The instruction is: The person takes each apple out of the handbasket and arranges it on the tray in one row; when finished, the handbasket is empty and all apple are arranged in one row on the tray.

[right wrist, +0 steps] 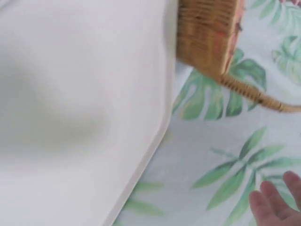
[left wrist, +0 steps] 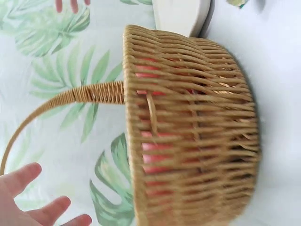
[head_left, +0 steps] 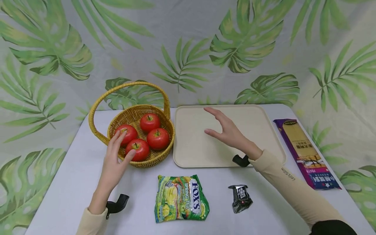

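Observation:
My left hand point(head_left: 114, 164) hovers with spread fingers at the near left side of a wicker basket point(head_left: 161, 159); whether it touches the rim or an apple I cannot tell. Several red apples point(head_left: 158, 138) lie inside, and the arched handle point(head_left: 136, 83) stands upright. In the left wrist view, the fingers point(left wrist: 49, 210) appear apart from the woven wall point(left wrist: 197, 141). Over the beige tray point(head_left: 191, 147), my right hand point(head_left: 227, 130) is held with thumb and fingers apart, gripping nothing. Its fingertips point(right wrist: 268, 195) show in the right wrist view's lower right corner.
In front of the basket and tray lie a green candy bag point(head_left: 182, 198) marked FOX'S and a small black wrapped packet point(head_left: 241, 198). A long purple and gold pasta package point(head_left: 306, 153) rests along the table's right edge. Leaf-patterned cloth point(head_left: 182, 70) hangs behind.

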`<state>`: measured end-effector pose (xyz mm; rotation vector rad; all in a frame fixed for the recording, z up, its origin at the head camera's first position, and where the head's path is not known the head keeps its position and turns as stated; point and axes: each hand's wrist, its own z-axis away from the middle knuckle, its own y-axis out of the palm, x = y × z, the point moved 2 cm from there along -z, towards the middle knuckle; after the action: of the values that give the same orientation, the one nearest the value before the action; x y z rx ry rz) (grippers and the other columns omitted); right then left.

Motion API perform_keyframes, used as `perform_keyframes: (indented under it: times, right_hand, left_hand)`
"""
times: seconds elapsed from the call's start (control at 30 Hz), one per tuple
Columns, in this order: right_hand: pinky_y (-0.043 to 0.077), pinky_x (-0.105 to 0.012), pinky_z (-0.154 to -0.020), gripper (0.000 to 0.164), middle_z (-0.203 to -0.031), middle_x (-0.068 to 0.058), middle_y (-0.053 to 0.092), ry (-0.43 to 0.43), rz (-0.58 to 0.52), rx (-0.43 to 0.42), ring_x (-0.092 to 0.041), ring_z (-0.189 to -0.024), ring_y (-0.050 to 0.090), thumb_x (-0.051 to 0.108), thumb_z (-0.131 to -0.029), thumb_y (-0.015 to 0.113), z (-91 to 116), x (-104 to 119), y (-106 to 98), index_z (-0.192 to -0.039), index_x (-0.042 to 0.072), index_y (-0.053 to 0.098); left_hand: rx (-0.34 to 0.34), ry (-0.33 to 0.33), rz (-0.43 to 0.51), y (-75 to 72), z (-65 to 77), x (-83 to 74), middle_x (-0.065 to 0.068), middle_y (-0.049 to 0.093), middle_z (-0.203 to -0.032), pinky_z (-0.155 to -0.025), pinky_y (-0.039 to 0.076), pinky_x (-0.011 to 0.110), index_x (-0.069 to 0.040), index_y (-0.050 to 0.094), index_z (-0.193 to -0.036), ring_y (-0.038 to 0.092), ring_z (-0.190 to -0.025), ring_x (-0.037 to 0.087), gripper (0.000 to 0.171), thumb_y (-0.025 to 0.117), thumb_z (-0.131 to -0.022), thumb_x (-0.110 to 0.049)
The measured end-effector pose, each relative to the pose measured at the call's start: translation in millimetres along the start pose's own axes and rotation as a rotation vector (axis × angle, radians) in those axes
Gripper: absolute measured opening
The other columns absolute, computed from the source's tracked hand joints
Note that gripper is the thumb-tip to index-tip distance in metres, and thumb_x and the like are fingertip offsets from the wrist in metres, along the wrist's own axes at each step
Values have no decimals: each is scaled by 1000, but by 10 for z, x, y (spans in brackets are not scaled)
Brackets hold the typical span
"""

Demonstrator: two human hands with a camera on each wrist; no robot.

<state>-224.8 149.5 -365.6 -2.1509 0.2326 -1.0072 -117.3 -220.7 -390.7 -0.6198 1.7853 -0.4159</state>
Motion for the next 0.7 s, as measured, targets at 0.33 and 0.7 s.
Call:
perform_keyframes:
  times: [0.33,0.7]
  right_hand:
    - [32,-39,-107,69,-148,-5,37,-107,-248,159,-21,-134,35,10,-87,70,-485,315,493,-147,9,36]
    - [28,-54,-107,66,-146,-3,38,-61,-436,473,-23,-134,33,8,-85,70,-903,319,983,-144,8,41]
  left_hand:
    - [-114,-116,98,-152,262,267,7,34,-148,-103,37,30,-14,38,-147,36,-132,27,61,63,-93,-9]
    - [33,-255,221,-26,345,528,18,21,-147,-102,39,46,-12,28,-151,35,-130,41,62,57,-98,-21]
